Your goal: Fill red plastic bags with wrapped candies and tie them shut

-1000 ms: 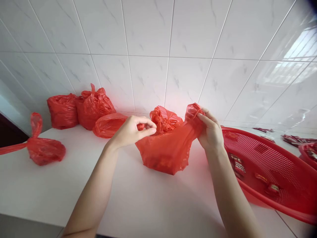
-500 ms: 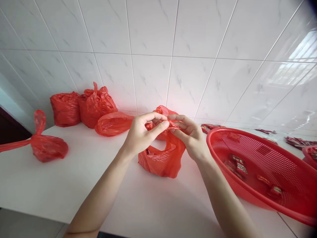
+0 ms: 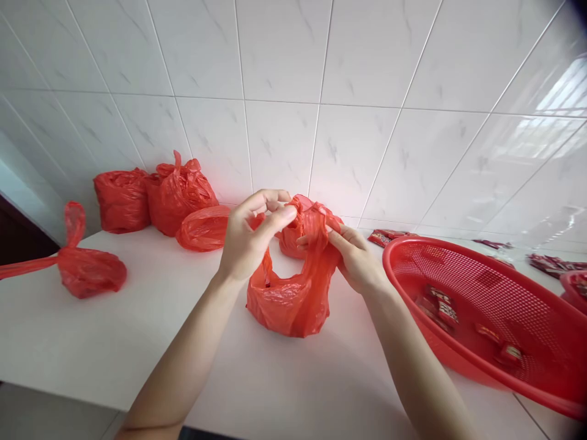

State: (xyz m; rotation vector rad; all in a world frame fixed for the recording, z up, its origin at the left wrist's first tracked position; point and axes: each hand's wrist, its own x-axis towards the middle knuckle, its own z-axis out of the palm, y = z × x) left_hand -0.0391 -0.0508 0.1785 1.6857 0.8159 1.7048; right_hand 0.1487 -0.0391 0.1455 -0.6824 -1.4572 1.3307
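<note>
A red plastic bag (image 3: 288,305) stands on the white table in front of me, its two handles pulled upward and its opening between them. My left hand (image 3: 250,232) pinches one handle between thumb and fingers. The other handle is gripped by my right hand (image 3: 355,253), with the thumb on top and the fingers partly hidden behind the plastic. What lies inside the bag cannot be made out. Just behind, against the wall, sits another red bag (image 3: 290,243), partly covered by the handles and my fingers.
Full red bags (image 3: 178,195) stand at the back left by the tiled wall. A knotted red bag (image 3: 92,272) lies at the left. To the right is a red perforated basket (image 3: 477,269) with several small packets (image 3: 447,310). More packets (image 3: 387,236) lie behind it.
My hands, close together half a second ago, have moved apart, the left one going leftward. The bag's handles are now spread, and its body has shifted slightly left.
</note>
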